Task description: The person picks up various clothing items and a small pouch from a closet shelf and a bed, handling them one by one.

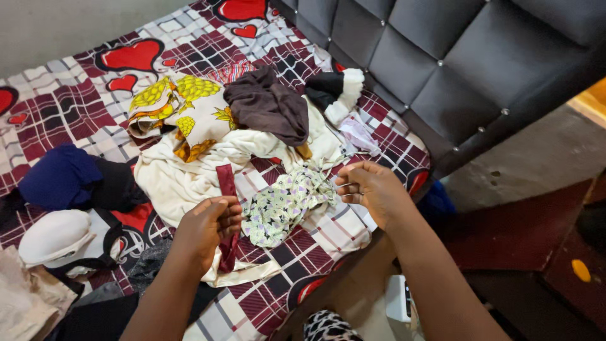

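The left hand (208,224) pinches a maroon strip (226,189) near the bed's near edge while the right hand (369,189) grips the floral cloth (284,205) beside it, seemingly mid-sorting; next likely calls for pulling them apart.

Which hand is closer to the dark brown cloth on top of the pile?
The right hand, by a little. It sits below and to the right of the dark brown cloth. The left hand is farther below, holding a maroon strip.
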